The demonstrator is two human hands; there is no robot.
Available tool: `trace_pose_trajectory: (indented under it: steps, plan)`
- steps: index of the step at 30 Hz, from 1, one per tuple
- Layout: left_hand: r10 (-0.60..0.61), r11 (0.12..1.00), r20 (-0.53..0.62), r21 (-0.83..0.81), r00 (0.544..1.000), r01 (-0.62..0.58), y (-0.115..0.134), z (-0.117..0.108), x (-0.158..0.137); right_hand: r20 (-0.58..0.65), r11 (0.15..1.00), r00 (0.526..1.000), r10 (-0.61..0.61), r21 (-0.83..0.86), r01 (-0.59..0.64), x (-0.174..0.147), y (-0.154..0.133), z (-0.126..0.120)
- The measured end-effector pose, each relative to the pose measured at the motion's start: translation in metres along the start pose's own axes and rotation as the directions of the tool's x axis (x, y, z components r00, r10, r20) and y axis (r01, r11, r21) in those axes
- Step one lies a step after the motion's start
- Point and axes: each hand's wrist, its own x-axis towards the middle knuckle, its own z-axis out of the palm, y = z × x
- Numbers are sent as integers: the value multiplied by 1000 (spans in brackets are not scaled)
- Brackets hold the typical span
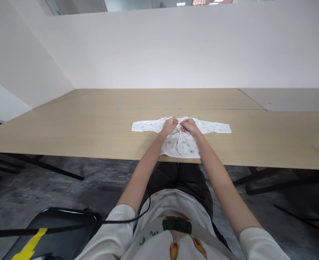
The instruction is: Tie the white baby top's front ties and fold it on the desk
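Observation:
A small white baby shirt (171,146) with a scattered print lies spread on the wooden table (94,133), close to its front edge. Its sleeves stretch out straight to both sides. At the collar, my left hand (170,125) pinches the cloth left of the front opening. Just across a narrow gap, my right hand (189,125) has its fingers closed on the shirt's right front edge. The front edges run down the middle between my forearms. My fingers hide any fastener at the neck.
A white wall (159,54) rises behind the table, with a window strip at the top. At lower left stands a black chair (67,224) with yellow tape on it. A black cable (121,221) crosses my left upper arm. Dark table legs (53,168) show underneath.

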Motion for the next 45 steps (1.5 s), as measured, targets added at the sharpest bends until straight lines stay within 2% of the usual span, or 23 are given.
trace_pose_trajectory:
  steps: [3, 5, 7, 10, 14, 19, 21, 24, 29, 33, 37, 45]
  plan:
    - [-61, 984, 25, 168, 998, 56, 2, -5, -3, -88, 992, 996, -25, -121, 15, -4, -2, 0]
    - [-77, 967, 42, 247, 996, 64, 2, -8, -4, -78, 972, 995, -57, -231, 38, -9, -5, -3]
    - [-44, 968, 81, 250, 996, 23, 3, -10, -5, 25, 925, 997, -77, -371, 81, -16, -9, -8]
    - [32, 989, 175, 137, 984, -57, 3, -10, -4, 211, 817, 976, -53, -552, 164, -27, -16, -15]
    - [74, 995, 278, 37, 958, -87, 0, -9, -2, 312, 742, 950, -2, -636, 211, -32, -23, -19]
    - [156, 987, 336, -10, 929, -162, -7, -15, -3, 378, 798, 925, 28, -566, 207, -30, -21, -24]
    - [201, 980, 329, -69, 923, -189, -8, -16, -5, 367, 850, 930, 29, -499, 171, -31, -18, -27]
    - [206, 978, 300, -101, 932, -183, -10, -14, -8, 338, 908, 941, 10, -397, 133, -31, -11, -28]
    - [215, 975, 241, -111, 946, -193, -12, -9, -12, 259, 937, 965, -43, -326, 129, -29, 1, -23]
    - [179, 972, 198, -188, 964, -142, -10, -8, -17, 243, 950, 967, -70, -279, 139, -30, 6, -23]
    - [141, 961, 216, -265, 966, -81, -7, -7, -20, 291, 966, 953, -83, -210, 148, -31, 6, -24]
    - [20, 930, 221, -363, 975, 64, -4, -6, -20, 311, 990, 948, -64, -101, 100, -33, 3, -29]
